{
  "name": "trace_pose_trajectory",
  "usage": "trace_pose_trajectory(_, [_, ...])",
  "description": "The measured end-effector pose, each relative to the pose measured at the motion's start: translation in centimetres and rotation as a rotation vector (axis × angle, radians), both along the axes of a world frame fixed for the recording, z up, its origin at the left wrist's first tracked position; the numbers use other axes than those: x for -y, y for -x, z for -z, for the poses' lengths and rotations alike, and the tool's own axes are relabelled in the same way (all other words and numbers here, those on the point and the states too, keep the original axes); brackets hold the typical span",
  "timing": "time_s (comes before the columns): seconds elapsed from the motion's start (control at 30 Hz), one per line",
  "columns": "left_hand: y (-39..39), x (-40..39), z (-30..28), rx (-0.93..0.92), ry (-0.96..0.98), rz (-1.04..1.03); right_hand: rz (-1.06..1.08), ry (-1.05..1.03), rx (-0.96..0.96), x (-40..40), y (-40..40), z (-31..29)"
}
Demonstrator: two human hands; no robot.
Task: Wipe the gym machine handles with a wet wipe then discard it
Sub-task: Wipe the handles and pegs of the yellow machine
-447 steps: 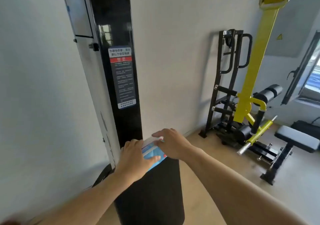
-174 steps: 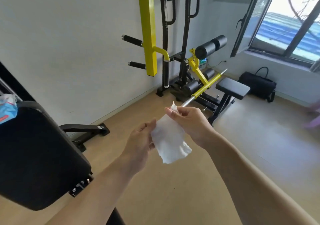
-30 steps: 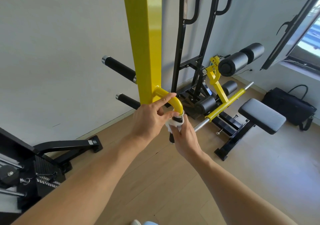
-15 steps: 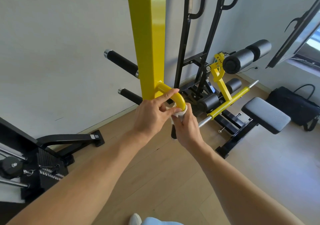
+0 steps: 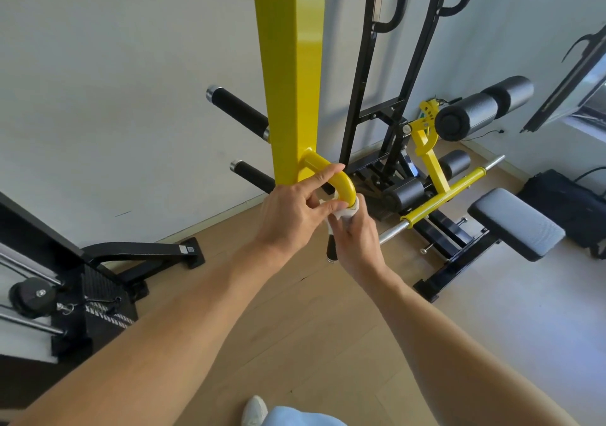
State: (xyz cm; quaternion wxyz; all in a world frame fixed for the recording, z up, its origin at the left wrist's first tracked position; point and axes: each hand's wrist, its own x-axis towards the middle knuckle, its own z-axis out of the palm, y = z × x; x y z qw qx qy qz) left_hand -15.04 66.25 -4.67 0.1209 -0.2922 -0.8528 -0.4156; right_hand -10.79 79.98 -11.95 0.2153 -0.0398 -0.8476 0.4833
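A curved yellow bar (image 5: pixel 341 179) comes off the yellow post (image 5: pixel 290 65) and turns down into a black handle grip (image 5: pixel 331 250). My right hand (image 5: pixel 355 238) is wrapped around that grip with the white wet wipe (image 5: pixel 341 213) bunched under its fingers at the top of the grip. My left hand (image 5: pixel 295 209) holds the yellow bend, index finger stretched over it, fingertips touching the wipe. Only the grip's lower end shows below my right hand. Two more black handles (image 5: pixel 237 111) (image 5: pixel 254 174) stick out to the left of the post.
A black frame with padded rollers (image 5: pixel 485 107) and a yellow lever bar (image 5: pixel 442 192) stands behind. A grey padded bench (image 5: pixel 515 222) sits right, a black bag (image 5: pixel 564 202) beyond it. A black cable machine base (image 5: pixel 91 294) is at left. The floor is wood.
My right hand with the wipe has slid up the black grip to its top over the last second. My left hand has stayed on the yellow bend.
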Motion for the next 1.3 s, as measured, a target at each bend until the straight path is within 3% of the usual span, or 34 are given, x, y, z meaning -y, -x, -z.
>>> trace_pose_trajectory(0.17, [-0.3, -0.4, -0.2, -0.001, 0.013, -0.019, -0.062, -0.208, 0.533, -0.8, -2.1, 5.7])
trace_pose_trajectory(0.37, [-0.6, -0.5, 0.1, 0.000, 0.001, -0.034, 0.003, 0.032, 0.096, -0.6, -1.0, -0.2])
trace_pose_trajectory(0.43, [-0.8, -0.6, 0.2, 0.009, -0.011, -0.042, 0.006, 0.054, 0.052, -0.2, -1.1, -0.9])
trace_pose_trajectory(0.5, [-1.0, -0.7, 0.2, 0.019, -0.012, -0.040, -0.027, -0.020, 0.246, -0.2, -1.6, 1.0])
trace_pose_trajectory(0.6, [-0.9, -0.6, 0.1, 0.034, 0.012, -0.049, -0.024, -0.212, 0.754, -0.7, -3.5, 4.8])
trace_pose_trajectory(0.67, [-0.9, -0.5, -0.1, 0.070, 0.022, -0.016, -0.047, -0.156, 0.834, -0.6, -4.7, 5.7])
trace_pose_trajectory(0.8, [-2.2, 1.4, 0.3, 0.137, -0.215, 0.055, -0.132, 0.197, 0.724, 1.9, -5.5, 3.2])
trace_pose_trajectory(0.9, [-3.4, 4.4, 1.4, 0.165, -0.407, -0.230, -0.060, 0.272, 0.495, 3.8, -5.1, -0.6])
trace_pose_trajectory(1.0, [-3.6, 6.8, 1.8, 0.627, -0.426, -0.290, -0.172, 0.628, 0.504, 5.1, -4.3, -3.5])
trace_pose_trajectory(1.07, [-3.4, 7.8, 2.1, 0.906, -0.496, -0.197, -0.264, 0.732, 0.551, 6.3, -3.6, -4.4])
trace_pose_trajectory(1.1, [-3.3, 8.2, 2.2, 0.952, -0.538, -0.180, -0.276, 0.747, 0.566, 6.9, -3.2, -4.6])
trace_pose_trajectory(1.3, [1.4, 11.2, 2.9, 0.846, -0.575, -0.198, -0.127, 0.767, 0.406, 10.2, 0.6, -4.9])
